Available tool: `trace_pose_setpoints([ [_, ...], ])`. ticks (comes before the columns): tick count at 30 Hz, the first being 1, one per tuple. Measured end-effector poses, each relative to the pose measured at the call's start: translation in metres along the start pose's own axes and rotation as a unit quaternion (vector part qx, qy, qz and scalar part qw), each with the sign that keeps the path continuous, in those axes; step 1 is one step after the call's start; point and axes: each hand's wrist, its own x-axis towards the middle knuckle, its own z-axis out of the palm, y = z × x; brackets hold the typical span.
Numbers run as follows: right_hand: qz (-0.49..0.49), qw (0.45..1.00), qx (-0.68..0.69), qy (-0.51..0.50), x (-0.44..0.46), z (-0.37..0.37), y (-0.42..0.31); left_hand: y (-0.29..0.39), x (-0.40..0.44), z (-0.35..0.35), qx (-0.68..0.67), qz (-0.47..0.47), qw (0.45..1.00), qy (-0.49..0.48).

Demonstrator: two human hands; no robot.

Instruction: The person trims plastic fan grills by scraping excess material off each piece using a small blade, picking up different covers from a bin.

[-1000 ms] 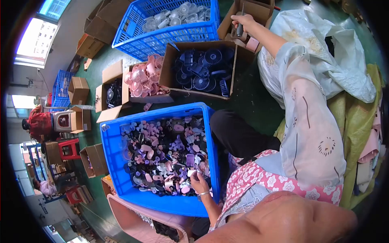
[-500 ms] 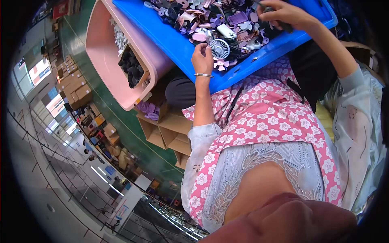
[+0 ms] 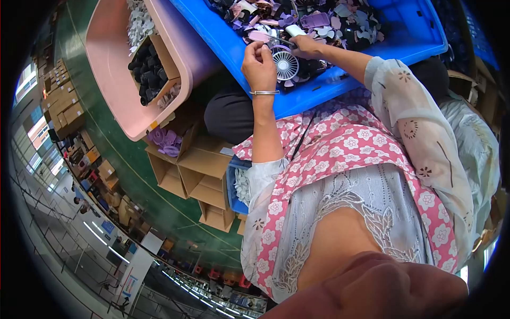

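My left hand (image 3: 259,68), with a bangle at its wrist, is closed around the edge of a small handheld fan (image 3: 287,66) with a white round grille. Close by on the right, my right hand (image 3: 308,47) is closed on a slim tool (image 3: 280,40), which points left toward the fan and the left fingertips. Its kind is unclear, as the fingers cover most of it. Under both hands lies a heap of plastic fan parts (image 3: 316,20) in pink, purple, white and black, inside a blue bin (image 3: 313,91).
Left of the blue bin stands a pink tub (image 3: 114,80) holding white pieces and a carton of black parts (image 3: 146,69). Below it are open cardboard boxes (image 3: 204,159), purple parts (image 3: 164,141) and a small blue bin of white pieces (image 3: 241,186). A plastic bag (image 3: 470,133) sits at the right.
My right hand has come left and down from the bin's right side to the fan, bringing the tool. My left hand stays at the fan. The whole view has shifted slightly.
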Motion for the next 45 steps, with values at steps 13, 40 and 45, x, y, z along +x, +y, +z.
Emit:
trace_pose_setpoints([
  [13, -0.013, 0.986, -0.129, -0.107, -0.008, -0.001, -0.048, -0.01, -0.014, -0.007, -0.187, -0.026, 0.982, -0.018],
  [40, 0.005, 0.865, 0.479, 0.147, -0.182, -0.112, -0.09, 0.085, -0.065, 0.003, -0.322, -0.107, 0.906, -0.255],
  [45, -0.004, 0.854, 0.504, 0.129, -0.185, -0.106, -0.098, 0.085, -0.068, 0.007, -0.377, -0.172, 0.88, -0.234],
])
